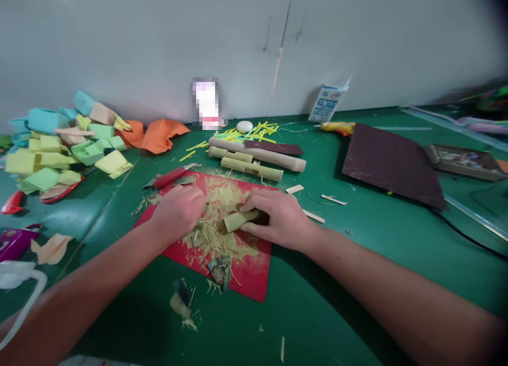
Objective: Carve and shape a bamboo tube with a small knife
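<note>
My right hand (278, 215) grips a short, pale green bamboo tube (239, 221) from its right end, with its left end showing. To the left, my left hand (180, 210) is closed in a fist, and whatever it may hold is hidden. Both hands are over a red sheet (254, 281) strewn with fine dust and fibrous shavings (212, 239). Scraps of worn dark sandpaper (217, 270) lie near the sheet's front edge. Just behind my left hand rests a red-handled knife (170, 177).
Behind the sheet lie a notched bamboo tube (254, 168), a thicker rod (273, 157) and yellow strips (262, 133). Folded sticky notes (47, 157) pile up at left, by orange cloth (164, 135). A large brown sandpaper sheet (389, 162) and a framed tray (464, 162) are at right.
</note>
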`<action>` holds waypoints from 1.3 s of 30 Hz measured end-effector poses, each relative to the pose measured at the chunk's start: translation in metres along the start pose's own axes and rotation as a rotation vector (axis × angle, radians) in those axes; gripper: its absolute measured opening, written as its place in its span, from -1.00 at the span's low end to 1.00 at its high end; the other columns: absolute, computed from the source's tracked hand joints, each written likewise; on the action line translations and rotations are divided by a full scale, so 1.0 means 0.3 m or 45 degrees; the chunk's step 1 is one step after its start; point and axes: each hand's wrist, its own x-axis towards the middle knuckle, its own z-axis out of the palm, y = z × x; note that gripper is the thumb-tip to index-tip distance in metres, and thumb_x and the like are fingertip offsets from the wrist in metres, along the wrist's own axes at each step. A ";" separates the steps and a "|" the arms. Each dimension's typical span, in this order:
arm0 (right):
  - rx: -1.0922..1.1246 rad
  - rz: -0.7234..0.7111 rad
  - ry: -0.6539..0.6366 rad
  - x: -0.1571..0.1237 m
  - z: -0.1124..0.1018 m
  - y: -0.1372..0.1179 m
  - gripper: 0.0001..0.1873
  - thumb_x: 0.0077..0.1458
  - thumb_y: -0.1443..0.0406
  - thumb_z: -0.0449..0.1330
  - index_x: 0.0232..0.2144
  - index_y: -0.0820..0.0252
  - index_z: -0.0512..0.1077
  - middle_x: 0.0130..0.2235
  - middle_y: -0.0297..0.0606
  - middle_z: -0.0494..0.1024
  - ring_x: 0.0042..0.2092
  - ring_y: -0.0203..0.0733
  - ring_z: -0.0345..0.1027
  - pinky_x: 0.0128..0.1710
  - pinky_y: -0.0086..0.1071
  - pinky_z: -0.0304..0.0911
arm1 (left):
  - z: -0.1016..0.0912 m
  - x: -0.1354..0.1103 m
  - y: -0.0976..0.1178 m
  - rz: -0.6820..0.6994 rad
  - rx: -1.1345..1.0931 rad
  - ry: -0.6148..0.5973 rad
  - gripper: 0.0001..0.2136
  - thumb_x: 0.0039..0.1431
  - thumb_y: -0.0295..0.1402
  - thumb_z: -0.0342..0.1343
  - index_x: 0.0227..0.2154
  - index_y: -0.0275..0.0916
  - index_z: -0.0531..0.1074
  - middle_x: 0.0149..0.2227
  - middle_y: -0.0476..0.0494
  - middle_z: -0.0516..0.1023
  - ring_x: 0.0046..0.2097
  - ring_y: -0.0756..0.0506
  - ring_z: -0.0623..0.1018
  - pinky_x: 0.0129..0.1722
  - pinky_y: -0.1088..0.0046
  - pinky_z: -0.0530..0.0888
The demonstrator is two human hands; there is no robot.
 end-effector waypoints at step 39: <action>0.001 -0.016 0.022 0.000 0.001 0.001 -0.78 0.00 0.17 0.27 -0.30 0.15 0.42 -0.27 -0.27 0.53 -0.24 -0.19 0.38 -0.32 -0.38 0.15 | 0.023 0.063 0.000 -0.002 -0.159 0.108 -0.77 0.32 -0.40 -0.08 -0.30 -0.30 0.49 -0.30 -0.20 0.52 -0.20 -0.13 0.48 -0.16 0.31 0.41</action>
